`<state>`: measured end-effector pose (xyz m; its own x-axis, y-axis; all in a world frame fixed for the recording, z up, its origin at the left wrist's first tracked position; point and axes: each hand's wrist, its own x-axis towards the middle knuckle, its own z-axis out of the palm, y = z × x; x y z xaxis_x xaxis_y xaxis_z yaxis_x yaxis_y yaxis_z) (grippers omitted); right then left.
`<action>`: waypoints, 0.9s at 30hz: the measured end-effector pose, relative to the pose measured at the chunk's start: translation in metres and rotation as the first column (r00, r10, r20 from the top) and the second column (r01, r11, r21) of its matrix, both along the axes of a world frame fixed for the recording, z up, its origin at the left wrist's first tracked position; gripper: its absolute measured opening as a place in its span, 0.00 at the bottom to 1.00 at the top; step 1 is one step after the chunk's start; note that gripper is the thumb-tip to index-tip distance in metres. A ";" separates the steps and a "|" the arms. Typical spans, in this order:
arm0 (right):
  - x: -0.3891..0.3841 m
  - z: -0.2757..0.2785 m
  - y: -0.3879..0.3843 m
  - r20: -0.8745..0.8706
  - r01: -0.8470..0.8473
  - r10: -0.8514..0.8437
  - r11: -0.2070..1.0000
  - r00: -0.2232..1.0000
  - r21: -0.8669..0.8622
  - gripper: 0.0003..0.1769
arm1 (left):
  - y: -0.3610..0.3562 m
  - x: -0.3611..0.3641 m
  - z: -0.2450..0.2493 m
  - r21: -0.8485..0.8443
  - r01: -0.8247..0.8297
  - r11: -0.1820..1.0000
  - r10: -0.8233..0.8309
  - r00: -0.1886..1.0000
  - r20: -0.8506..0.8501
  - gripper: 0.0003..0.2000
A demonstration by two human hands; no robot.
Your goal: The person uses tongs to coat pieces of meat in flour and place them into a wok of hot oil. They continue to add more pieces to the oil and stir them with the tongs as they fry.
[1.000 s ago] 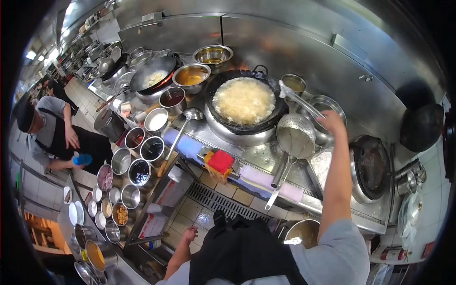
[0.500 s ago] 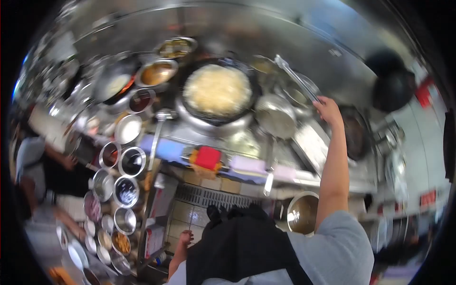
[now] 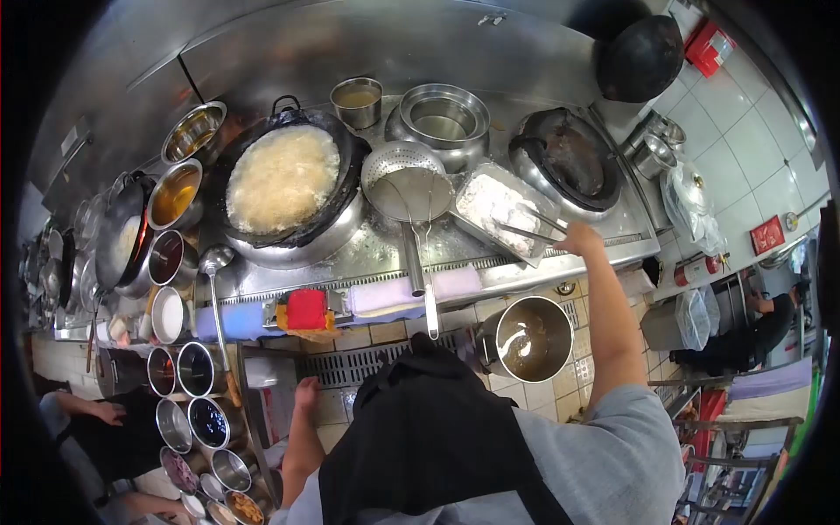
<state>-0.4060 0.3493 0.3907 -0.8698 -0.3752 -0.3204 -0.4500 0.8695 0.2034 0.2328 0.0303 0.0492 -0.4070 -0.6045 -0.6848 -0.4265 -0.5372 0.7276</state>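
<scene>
My right hand (image 3: 579, 238) is closed around metal tongs (image 3: 530, 234). Their two arms are apart, with the tips in white powder (image 3: 484, 199) that fills a rectangular metal tray (image 3: 535, 255). Left of the tray, a perforated strainer (image 3: 404, 159) and a long-handled pan (image 3: 415, 254) lie together on the range. Farther left, a large black wok (image 3: 352, 166) holds pale, foaming, bubbling liquid (image 3: 284, 179). My left hand (image 3: 306, 394) hangs low by my side, beneath the range's front edge. Its fingers are too foreshortened to make out.
A steel pot (image 3: 491, 339) of brownish liquid stands below the range's front. A dark wok (image 3: 523, 140) sits at right. Several sauce containers and a ladle (image 3: 215, 262) are on the left. Folded cloths (image 3: 416, 291) lie along the edge. Other people are at far left and right.
My right hand has lowered the tongs from above the range into the powder tray. The view has turned right, and my left hand stays low at my side.
</scene>
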 end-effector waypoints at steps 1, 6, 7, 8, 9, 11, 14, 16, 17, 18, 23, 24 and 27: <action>0.001 -0.012 0.000 0.008 -0.007 0.007 1.000 1.000 -0.020 0.29 | 0.002 -0.018 0.012 -0.037 0.082 0.996 -0.079 0.994 0.069 0.11; 0.026 0.023 0.005 -0.123 -0.027 0.014 0.993 0.992 -0.111 0.19 | 0.018 -0.056 0.024 -0.126 0.152 0.980 -0.145 0.987 0.065 0.10; 0.032 0.038 0.009 -0.145 -0.045 0.027 0.991 0.989 -0.127 0.19 | 0.022 -0.056 0.028 -0.129 0.135 0.982 -0.127 0.990 0.069 0.10; 0.030 0.046 0.014 -0.144 -0.069 0.049 0.989 0.988 -0.134 0.18 | 0.027 -0.053 0.030 -0.100 0.133 0.986 -0.126 0.989 0.071 0.10; 0.035 0.059 0.015 -0.153 -0.075 0.048 0.982 0.987 -0.174 0.19 | 0.031 -0.049 0.031 -0.072 0.126 0.989 -0.121 0.990 0.071 0.10; 0.015 0.053 0.027 -0.240 -0.172 0.126 0.968 0.963 -0.181 0.22 | 0.043 -0.035 0.021 -0.064 0.012 0.998 -0.006 0.995 0.099 0.10; 0.021 0.076 0.008 -0.249 -0.254 0.165 0.886 0.954 -0.389 0.21 | 0.060 0.016 -0.021 -0.039 -0.130 0.991 0.135 0.973 0.189 0.10; 0.046 0.112 -0.030 -0.140 -0.185 0.137 0.879 0.981 -0.440 0.23 | 0.069 0.043 -0.048 -0.144 0.161 0.976 -0.092 0.914 0.395 0.10; 0.055 0.123 -0.050 -0.142 -0.228 0.183 0.865 0.973 -0.447 0.23 | 0.075 0.056 -0.056 -0.152 0.113 0.982 -0.044 0.917 0.396 0.10; 0.062 0.131 -0.063 -0.175 -0.289 0.231 0.821 0.957 -0.492 0.23 | 0.080 0.066 -0.057 -0.207 0.151 0.967 -0.067 0.928 0.367 0.12; 0.082 0.132 -0.146 -0.173 -0.446 0.466 0.575 0.868 -0.686 0.21 | 0.105 0.077 -0.029 -0.224 0.131 0.966 -0.053 0.944 0.325 0.16; 0.085 0.124 -0.168 -0.149 -0.437 0.509 0.511 0.848 -0.740 0.21 | 0.109 0.073 -0.024 -0.131 -0.067 0.989 0.105 0.947 0.305 0.13; 0.103 0.104 -0.240 -0.093 -0.474 0.587 0.539 0.804 -0.696 0.22 | 0.123 0.070 -0.001 -0.022 -0.298 0.954 0.293 0.919 0.265 0.12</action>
<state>-0.3033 0.1092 0.4942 -0.4063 -0.9066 0.1139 -0.8471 0.3270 -0.4188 0.3024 0.1536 0.0483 -0.0164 -0.6559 -0.7547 -0.4200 -0.6804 0.6005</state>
